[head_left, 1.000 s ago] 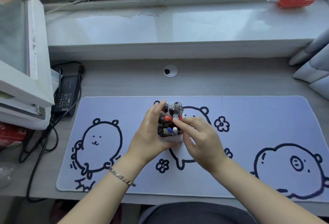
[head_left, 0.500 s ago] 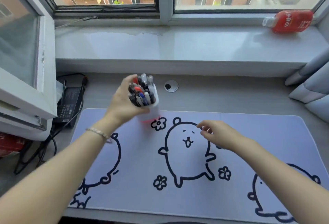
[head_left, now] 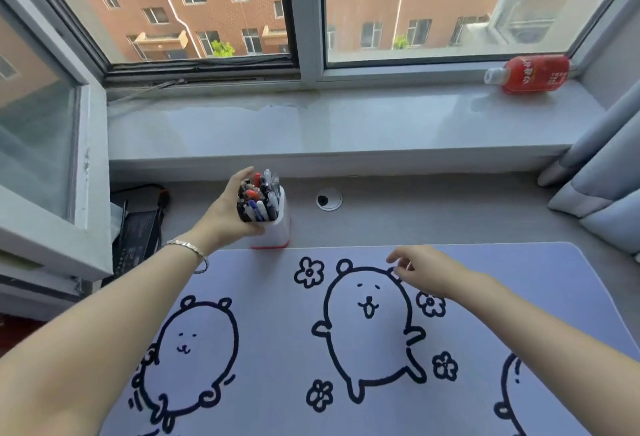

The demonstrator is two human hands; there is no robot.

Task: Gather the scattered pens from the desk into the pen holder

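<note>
A white pen holder [head_left: 279, 228] with a red base stands on the grey desk just beyond the far edge of the desk mat. It is packed with several pens [head_left: 259, 197], caps up. My left hand [head_left: 225, 214] wraps around the holder's left side, thumb in front and fingers behind. My right hand [head_left: 424, 271] hovers over the mat to the right of the holder, fingers loosely curled, holding nothing. No loose pens show on the mat.
A pale blue desk mat [head_left: 519, 297] with bear drawings covers the desk's front. A cable hole [head_left: 328, 199] sits right of the holder. A black power adapter [head_left: 138, 238] lies at left. A red bottle [head_left: 530, 74] lies on the windowsill. Curtains [head_left: 602, 176] hang at right.
My left hand carried the pen holder from the mat's middle to the far left and set it behind the mat. My right hand let go and drew back to the right.
</note>
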